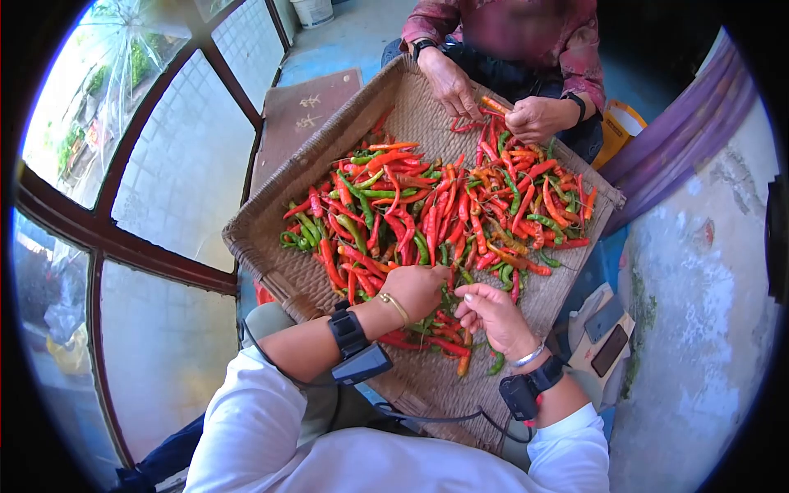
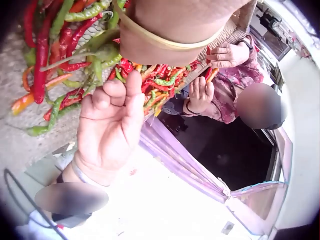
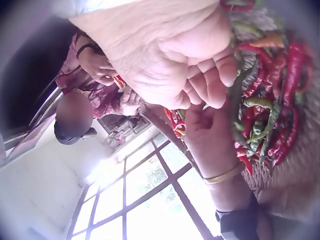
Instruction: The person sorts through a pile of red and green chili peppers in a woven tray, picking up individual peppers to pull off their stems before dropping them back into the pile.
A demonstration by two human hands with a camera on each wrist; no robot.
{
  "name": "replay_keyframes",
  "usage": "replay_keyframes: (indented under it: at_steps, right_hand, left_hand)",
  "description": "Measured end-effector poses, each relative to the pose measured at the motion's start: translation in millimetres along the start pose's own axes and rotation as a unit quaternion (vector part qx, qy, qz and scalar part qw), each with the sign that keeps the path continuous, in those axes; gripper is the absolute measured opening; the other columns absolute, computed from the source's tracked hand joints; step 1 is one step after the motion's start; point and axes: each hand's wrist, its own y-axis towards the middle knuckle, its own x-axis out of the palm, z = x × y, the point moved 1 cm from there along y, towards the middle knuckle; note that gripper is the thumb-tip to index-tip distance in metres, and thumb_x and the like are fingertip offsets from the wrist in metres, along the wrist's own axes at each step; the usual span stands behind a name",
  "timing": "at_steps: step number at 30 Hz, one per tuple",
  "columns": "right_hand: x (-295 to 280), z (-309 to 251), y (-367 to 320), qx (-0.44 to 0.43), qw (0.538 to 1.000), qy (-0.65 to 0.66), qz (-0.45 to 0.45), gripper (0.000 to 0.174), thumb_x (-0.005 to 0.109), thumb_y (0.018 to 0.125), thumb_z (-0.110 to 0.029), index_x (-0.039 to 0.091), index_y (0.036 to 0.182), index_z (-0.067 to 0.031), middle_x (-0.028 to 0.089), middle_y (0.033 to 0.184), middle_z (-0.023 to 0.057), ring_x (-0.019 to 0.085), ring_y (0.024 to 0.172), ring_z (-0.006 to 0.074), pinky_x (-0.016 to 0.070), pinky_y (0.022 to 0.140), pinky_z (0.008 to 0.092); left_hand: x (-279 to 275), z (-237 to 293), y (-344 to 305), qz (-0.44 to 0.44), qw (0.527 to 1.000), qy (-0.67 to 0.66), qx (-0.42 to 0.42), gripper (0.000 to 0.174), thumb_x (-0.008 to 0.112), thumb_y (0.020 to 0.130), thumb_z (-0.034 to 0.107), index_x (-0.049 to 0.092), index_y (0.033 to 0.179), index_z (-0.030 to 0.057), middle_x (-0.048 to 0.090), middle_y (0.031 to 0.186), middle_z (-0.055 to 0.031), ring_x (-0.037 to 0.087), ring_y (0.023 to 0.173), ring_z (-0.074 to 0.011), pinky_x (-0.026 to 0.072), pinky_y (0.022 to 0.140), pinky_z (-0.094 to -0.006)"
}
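Observation:
Red, green and orange chili peppers [image 1: 444, 209] lie heaped in a large woven tray [image 1: 271, 246]. My left hand [image 1: 417, 289], wearing a gold bangle, reaches palm down over the near part of the heap; its fingertips are hidden among the peppers, so what they touch is unclear. Just to its right is my right hand [image 1: 497, 319], with a silver bangle, above the peppers. In the left wrist view the right hand [image 2: 110, 120] has curled fingers and nothing visible in them. The right wrist view shows the left hand [image 3: 212, 140] close beside the right hand [image 3: 175, 55].
Across the tray a person in a patterned red top [image 1: 575, 49] holds an orange pepper [image 1: 496, 105] over the far edge. Two phones [image 1: 608, 349] lie on a box at the right. A purple curtain [image 1: 690, 148] hangs there; framed windows [image 1: 168, 181] stand left. A cable [image 1: 444, 419] crosses the near edge.

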Motion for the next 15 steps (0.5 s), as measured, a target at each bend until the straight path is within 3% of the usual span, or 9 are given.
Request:
replay_keyframes:
  at_steps: [2,8,12,13,15]
  right_hand:
    - [1.1,3.2,0.5,0.005,1.0,-0.006,0.0,0.022,0.047,0.087,-0.016,0.052,0.103,-0.0014,0.059,0.076,0.0056,0.055,0.06,0.0083,0.044,0.051,0.0182]
    - [8.8,16.3,0.0,0.035,0.999,-0.001,-0.019,0.022,0.049,0.087,-0.025,0.054,0.094,-0.0042,0.057,0.069,0.0022,0.052,0.053,0.0069,0.041,0.044,0.0176]
    - [9.8,19.6,-1.9,0.028,0.999,-0.028,-0.012,0.021,0.052,0.086,-0.026,0.056,0.088,-0.0055,0.056,0.065,0.0009,0.049,0.049,0.006,0.0385,0.042,0.0171]
    - [13.8,12.4,-4.0,0.006,1.0,-0.01,0.012,0.019,0.053,0.085,-0.023,0.057,0.088,-0.0051,0.055,0.064,0.0007,0.048,0.049,0.0055,0.0375,0.041,0.0172]
    - [11.5,10.4,-2.2,-0.003,0.999,0.004,0.039,0.017,0.053,0.085,-0.022,0.057,0.088,-0.0049,0.055,0.063,0.0008,0.048,0.049,0.0054,0.0376,0.041,0.0172]
  left_hand:
    - [-5.6,1.6,-4.4,0.065,0.994,-0.079,0.028,0.026,0.056,0.07,0.012,0.056,0.096,0.009,0.059,0.066,-0.0101,0.06,0.062,-0.025,0.0464,0.052,-0.0369]
    - [0.6,14.0,-22.2,0.071,0.961,-0.255,0.078,0.023,0.063,0.07,0.008,0.056,0.092,0.0062,0.057,0.061,-0.0053,0.058,0.054,-0.017,0.0462,0.05,-0.0274]
    - [1.7,20.0,-26.5,0.073,0.955,-0.278,0.07,0.03,0.065,0.07,0.01,0.051,0.096,0.0061,0.057,0.063,-0.0046,0.059,0.057,-0.0171,0.0469,0.053,-0.0267]
    - [6.4,17.3,-25.9,0.093,0.954,-0.272,0.086,0.038,0.066,0.07,0.011,0.048,0.103,0.006,0.058,0.077,-0.0083,0.059,0.062,-0.0188,0.0479,0.056,-0.0276]
    - [8.2,20.9,-24.3,0.12,0.953,-0.257,0.109,0.043,0.066,0.069,0.011,0.046,0.107,0.0058,0.056,0.085,-0.0102,0.059,0.063,-0.0196,0.0482,0.057,-0.0288]
